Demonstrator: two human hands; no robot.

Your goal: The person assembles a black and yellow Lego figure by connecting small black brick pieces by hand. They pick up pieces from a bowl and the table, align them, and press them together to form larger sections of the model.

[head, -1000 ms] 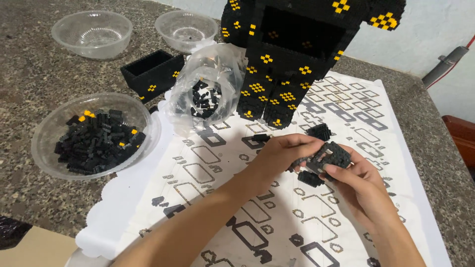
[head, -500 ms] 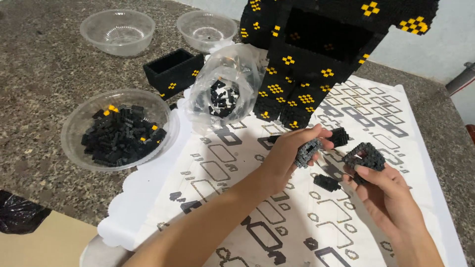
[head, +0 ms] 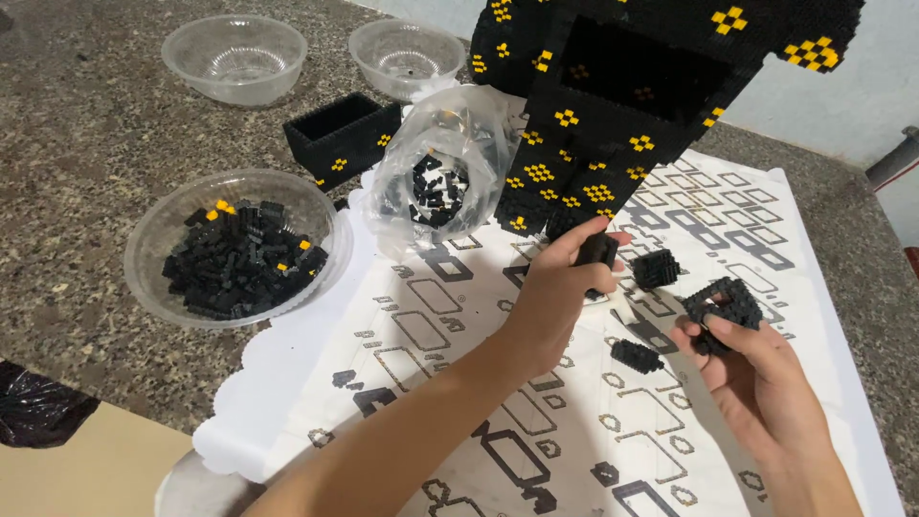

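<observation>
Here, left hand (head: 560, 287) pinching one small black brick piece (head: 595, 251), right hand (head: 756, 369) gripping one black brick assembly (head: 723, 304) above the patterned sheet (head: 574, 421), two loose black chunks (head: 657, 269) between, three clear bowls (head: 239, 244) on the table (head: 86, 172).

The left hand (head: 560, 287), mid-frame, pinches a small black block (head: 595, 251) just below the big black-and-yellow brick model (head: 622, 105) that fills the upper right. The right hand (head: 756, 378), lower right, grips a black brick frame (head: 720, 308). Between the hands, two loose black pieces lie on the patterned white sheet (head: 574, 421): one (head: 656, 268) near the left fingertips, one (head: 637, 355) lower. A clear bag (head: 440, 182) of black bricks sits at centre top. Left of it a bowl (head: 239, 249) holds black and yellow bricks; a black brick box (head: 340, 136) and two clear bowls (head: 235, 57) (head: 407, 53), nearly bare, stand on the granite counter (head: 86, 172) at upper left.
</observation>
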